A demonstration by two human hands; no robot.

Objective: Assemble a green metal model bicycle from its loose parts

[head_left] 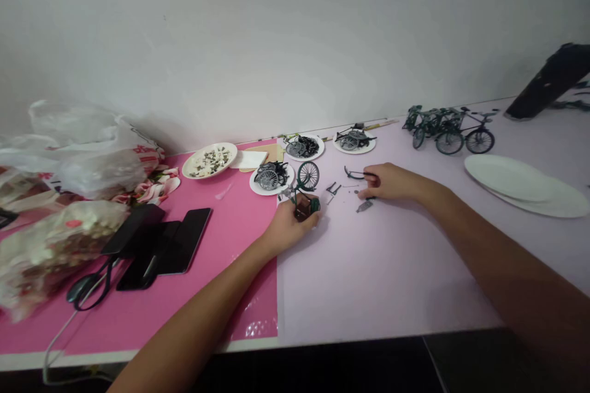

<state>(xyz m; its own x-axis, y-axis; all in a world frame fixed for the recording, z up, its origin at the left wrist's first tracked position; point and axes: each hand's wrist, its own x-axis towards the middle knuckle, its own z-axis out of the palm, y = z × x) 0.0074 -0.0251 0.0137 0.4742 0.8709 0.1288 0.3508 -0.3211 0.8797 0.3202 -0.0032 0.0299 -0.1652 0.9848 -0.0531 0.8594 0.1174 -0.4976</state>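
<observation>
My left hand (291, 225) is closed around a partly built model bicycle (308, 177), its one visible spoked wheel pointing up. A brown block-like piece (303, 207) shows between those fingers. To the right, my right hand (391, 181) pinches a thin, dark, curved bicycle part (354, 172) just above the table. Between the hands lie small loose pieces: a dark forked part (332, 188) and a grey flat part (364, 206) below my right fingertips. Tiny bits beside them are too small to name.
Behind the hands, white plates (252, 186) hold wheels and black parts. A bowl (185, 169) of small pieces stands left, near phones (192, 239) and plastic bags (87, 153). Model bicycles (449, 129) and white oval plates (511, 178) are at right.
</observation>
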